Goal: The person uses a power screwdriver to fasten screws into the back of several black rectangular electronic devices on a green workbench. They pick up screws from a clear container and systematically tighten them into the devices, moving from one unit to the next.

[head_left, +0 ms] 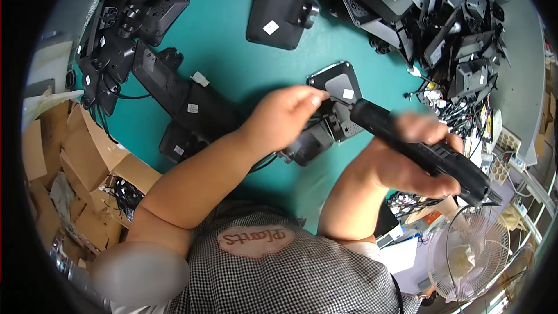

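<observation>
My right hand [401,166] is wrapped around a black electric screwdriver [375,119], its nose pointing left and slightly up. Thumb and forefinger of my left hand [282,116] are pinched together close to the screwdriver's bit; what lies between them is too small to make out. Beneath both hands is a black device housing [334,84] with a white label, partly covered by the screwdriver's nose. A black bracket-like part [314,142] sits just below it, partly hidden by my left hand.
Black housings [285,6] lie at the back of the green table [221,40]. More housings [157,20] are piled at left, and a tall heap [465,46] with cables stands at right. Cardboard boxes [87,145] are at lower left; a fan [468,253] is at lower right.
</observation>
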The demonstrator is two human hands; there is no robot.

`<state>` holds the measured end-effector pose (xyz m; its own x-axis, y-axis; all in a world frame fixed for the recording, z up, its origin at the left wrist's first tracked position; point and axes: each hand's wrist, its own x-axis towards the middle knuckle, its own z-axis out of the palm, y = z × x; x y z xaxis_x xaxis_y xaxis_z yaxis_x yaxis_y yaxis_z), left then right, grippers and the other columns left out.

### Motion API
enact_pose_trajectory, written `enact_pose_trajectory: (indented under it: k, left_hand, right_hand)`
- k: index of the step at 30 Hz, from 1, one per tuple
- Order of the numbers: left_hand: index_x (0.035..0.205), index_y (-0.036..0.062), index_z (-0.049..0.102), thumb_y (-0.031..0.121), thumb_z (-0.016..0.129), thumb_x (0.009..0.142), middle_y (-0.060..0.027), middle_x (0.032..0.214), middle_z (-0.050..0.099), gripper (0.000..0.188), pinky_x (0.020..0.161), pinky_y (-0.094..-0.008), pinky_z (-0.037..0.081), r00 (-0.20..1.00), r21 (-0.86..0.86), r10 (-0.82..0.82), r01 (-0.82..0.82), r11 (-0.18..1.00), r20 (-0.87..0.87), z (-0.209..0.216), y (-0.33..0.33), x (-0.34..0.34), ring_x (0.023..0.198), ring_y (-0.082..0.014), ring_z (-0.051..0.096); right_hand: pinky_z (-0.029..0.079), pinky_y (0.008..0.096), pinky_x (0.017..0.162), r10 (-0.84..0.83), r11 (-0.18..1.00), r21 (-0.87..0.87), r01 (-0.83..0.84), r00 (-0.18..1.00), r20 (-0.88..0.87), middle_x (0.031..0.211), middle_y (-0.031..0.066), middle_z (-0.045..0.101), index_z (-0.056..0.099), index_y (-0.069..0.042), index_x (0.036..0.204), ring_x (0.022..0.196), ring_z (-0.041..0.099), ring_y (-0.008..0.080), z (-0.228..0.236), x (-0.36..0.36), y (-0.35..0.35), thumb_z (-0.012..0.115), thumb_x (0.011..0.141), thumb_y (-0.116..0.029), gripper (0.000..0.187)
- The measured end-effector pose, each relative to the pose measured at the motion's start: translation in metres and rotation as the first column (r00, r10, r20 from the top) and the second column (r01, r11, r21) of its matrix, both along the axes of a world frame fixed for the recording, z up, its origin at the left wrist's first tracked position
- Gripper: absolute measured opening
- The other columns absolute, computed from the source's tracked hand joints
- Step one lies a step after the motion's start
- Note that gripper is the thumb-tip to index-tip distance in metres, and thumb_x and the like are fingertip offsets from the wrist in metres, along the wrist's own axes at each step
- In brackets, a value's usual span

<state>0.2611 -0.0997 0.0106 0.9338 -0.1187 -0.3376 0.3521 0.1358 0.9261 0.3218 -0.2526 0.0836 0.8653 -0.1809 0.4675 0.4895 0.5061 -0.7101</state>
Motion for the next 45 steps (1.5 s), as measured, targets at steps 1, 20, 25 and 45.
enact_pose_trajectory:
  k: [1,20,25,45]
  left_hand:
    - [0.118,-0.0025,0.053,0.027,0.036,0.098,-0.0157,0.109,0.060,0.039,0.083,-0.0307,0.046,0.978,-0.226,-0.058,0.011,0.974,-0.202,0.016,0.013,0.003,0.095,-0.0208,0.059]
    - [0.119,-0.0018,0.050,0.019,0.048,0.094,-0.0116,0.103,0.061,0.033,0.079,-0.0287,0.050,0.929,-0.625,-0.289,0.085,0.776,-0.233,0.052,0.000,-0.047,0.093,-0.0161,0.060]
    - [0.106,0.0003,0.057,0.015,0.052,0.092,-0.0084,0.092,0.063,0.020,0.062,-0.0248,0.049,0.898,-0.587,-0.269,0.015,0.810,-0.349,0.047,-0.007,-0.058,0.075,-0.0132,0.061]
    - [0.089,0.0030,0.064,0.015,0.059,0.088,0.0002,0.069,0.055,0.013,0.052,-0.0185,0.037,0.882,-0.354,-0.318,0.191,0.915,-0.347,0.045,-0.033,-0.065,0.059,-0.0051,0.046]
  right_hand:
    - [0.049,0.0361,0.060,0.062,0.997,0.039,-0.061,0.998,-0.019,0.087,0.0121,0.056,0.046,-0.006,0.119,0.065,0.058,0.0232,0.011,-0.004,-0.007,0.050,0.082,-0.063,0.068]
    - [0.048,0.0356,0.058,0.091,0.990,0.110,-0.089,0.996,-0.017,0.086,0.0117,0.054,0.042,-0.003,0.123,0.062,0.056,0.0210,0.042,-0.071,-0.033,0.051,0.082,-0.063,0.073]
    - [0.049,0.0365,0.059,0.087,0.990,0.110,-0.086,0.996,-0.003,0.086,0.0120,0.054,0.042,-0.003,0.122,0.063,0.056,0.0213,0.042,-0.080,-0.041,0.050,0.083,-0.062,0.072]
    - [0.047,0.0360,0.057,0.081,0.981,0.184,-0.063,0.992,-0.092,0.086,0.0117,0.054,0.043,-0.002,0.123,0.064,0.056,0.0221,0.017,-0.105,-0.079,0.048,0.085,-0.060,0.070]
